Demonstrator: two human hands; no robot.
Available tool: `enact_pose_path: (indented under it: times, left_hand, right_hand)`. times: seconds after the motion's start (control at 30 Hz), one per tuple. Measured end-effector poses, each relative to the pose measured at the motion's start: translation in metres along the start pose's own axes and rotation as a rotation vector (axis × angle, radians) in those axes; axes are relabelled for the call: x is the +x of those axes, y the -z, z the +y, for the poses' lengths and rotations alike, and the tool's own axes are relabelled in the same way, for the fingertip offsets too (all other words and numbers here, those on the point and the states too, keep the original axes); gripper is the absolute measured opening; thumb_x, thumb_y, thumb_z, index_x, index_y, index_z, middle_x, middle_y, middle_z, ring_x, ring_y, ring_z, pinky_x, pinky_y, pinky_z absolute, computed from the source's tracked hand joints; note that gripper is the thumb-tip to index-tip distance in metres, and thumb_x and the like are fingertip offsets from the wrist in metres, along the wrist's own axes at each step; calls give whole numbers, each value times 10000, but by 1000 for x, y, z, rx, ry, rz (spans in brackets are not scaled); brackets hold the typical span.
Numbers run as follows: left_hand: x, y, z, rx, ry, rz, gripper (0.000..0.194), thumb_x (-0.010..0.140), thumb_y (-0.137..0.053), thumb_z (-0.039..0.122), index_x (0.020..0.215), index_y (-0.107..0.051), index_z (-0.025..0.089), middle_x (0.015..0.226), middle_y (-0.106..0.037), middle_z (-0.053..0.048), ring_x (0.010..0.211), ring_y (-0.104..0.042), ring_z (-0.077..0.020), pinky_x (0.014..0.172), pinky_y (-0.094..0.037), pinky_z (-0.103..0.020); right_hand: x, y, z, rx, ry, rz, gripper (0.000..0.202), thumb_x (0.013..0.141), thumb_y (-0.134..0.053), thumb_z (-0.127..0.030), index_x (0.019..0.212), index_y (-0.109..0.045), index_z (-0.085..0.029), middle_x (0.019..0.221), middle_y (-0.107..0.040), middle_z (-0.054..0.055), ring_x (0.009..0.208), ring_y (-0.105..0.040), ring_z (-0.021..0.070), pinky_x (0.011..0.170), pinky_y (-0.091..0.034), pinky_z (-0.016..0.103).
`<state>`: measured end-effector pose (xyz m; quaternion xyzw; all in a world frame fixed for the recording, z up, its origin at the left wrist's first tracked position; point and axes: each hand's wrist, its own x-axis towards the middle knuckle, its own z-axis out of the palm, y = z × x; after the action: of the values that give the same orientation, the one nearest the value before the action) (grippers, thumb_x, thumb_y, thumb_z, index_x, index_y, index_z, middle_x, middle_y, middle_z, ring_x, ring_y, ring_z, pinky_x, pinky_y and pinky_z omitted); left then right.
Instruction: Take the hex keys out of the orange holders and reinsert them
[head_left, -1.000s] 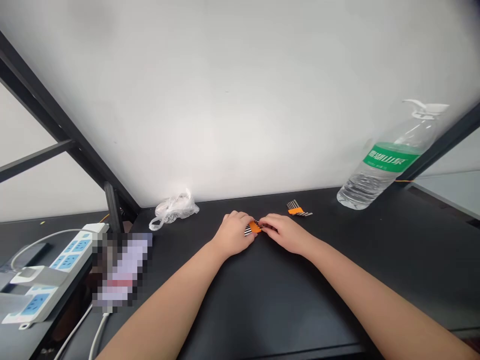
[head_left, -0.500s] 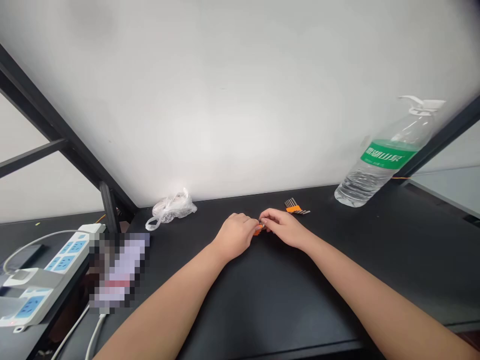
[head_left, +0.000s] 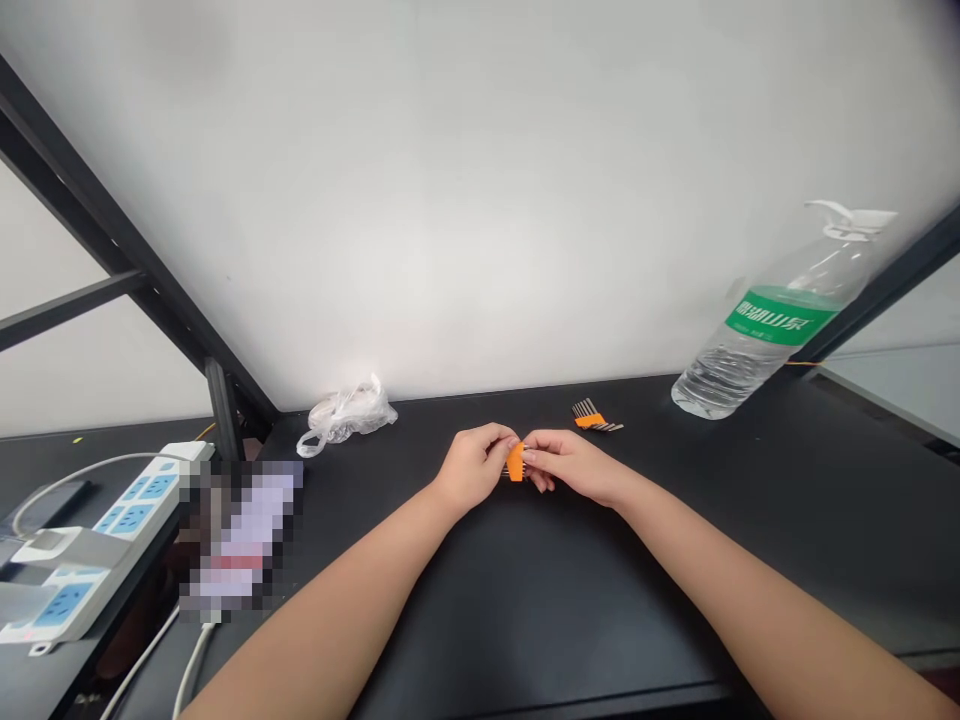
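Both my hands meet over the black table around an orange holder (head_left: 515, 463) with short metal rods sticking out of it; the rods' kind is too small to tell. My left hand (head_left: 474, 463) pinches its left side between thumb and fingers. From the right, my right hand (head_left: 574, 463) has thumb and forefinger closed at its edge, other fingers curled below. Fingertips hide part of the rods. Just beyond my right hand lies a second orange holder (head_left: 590, 422), with several thin metal rods fanned out on it.
A large water bottle (head_left: 757, 320) with a green label stands at the back right by the wall. A crumpled clear plastic bag (head_left: 349, 412) lies back left. At left are a blurred-out flat purple item (head_left: 251, 535) with a white cable, and a power strip (head_left: 127, 520).
The orange holder between my hands has turned, so its broad orange face now shows. My right hand's lower fingers have come into view beneath it. The view has shifted slightly.
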<state>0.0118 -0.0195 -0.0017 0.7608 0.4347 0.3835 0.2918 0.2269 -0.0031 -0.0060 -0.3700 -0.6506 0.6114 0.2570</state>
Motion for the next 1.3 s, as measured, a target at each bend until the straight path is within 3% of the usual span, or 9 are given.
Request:
enact_pose_path:
  times: [0.1,0.23,0.53,0.83,1.17,1.3]
  left_hand:
    - [-1,0,-2,105,-93,-43,276,974,-597,428,1121,-702,219,984,-743,-46,902,-675,-194,859,-543,-334]
    - [-2,0,-5,197,-177,-86,593,819,-775,518,1304,-636,209,1095,-720,-84,996,-658,-247,943,-530,-397]
    - [-1,1,-3,301,-119,-66,422,849,-729,457,1190,-677,213,1027,-715,-72,953,-651,-246,890,-521,-391]
    - [-3,5,4,404,-184,-132,328,871,-699,485,1062,-668,221,914,-698,-54,873,-639,-236,837,-493,-379]
    - [-4,12,6,438,-190,-150,280,870,-697,480,993,-655,232,893,-693,-43,855,-645,-229,805,-484,-358]
    - [-6,14,6,395,-196,-175,249,866,-706,452,989,-668,239,858,-694,-23,832,-648,-214,814,-482,-348]
  right_hand:
    - [-1,-2,0,146,-31,36,389,894,-704,-571,855,-638,-190,697,-632,6,593,-562,135,558,-443,275]
    - [-1,-3,0,236,-56,89,440,860,-732,-605,817,-619,-181,658,-642,20,566,-562,131,529,-441,264]
    - [0,-7,4,181,-59,171,451,870,-703,-623,818,-631,-181,680,-669,29,572,-625,151,536,-515,284]
    - [-4,-1,-1,144,-125,39,414,819,-792,-549,835,-657,-158,713,-716,55,562,-647,148,564,-543,285]
    - [-5,-5,0,137,-120,83,445,834,-762,-595,852,-669,-161,768,-734,83,665,-705,189,642,-586,324]
    - [-7,-2,0,94,-114,64,398,853,-756,-556,830,-653,-172,716,-698,49,647,-656,162,618,-545,296]
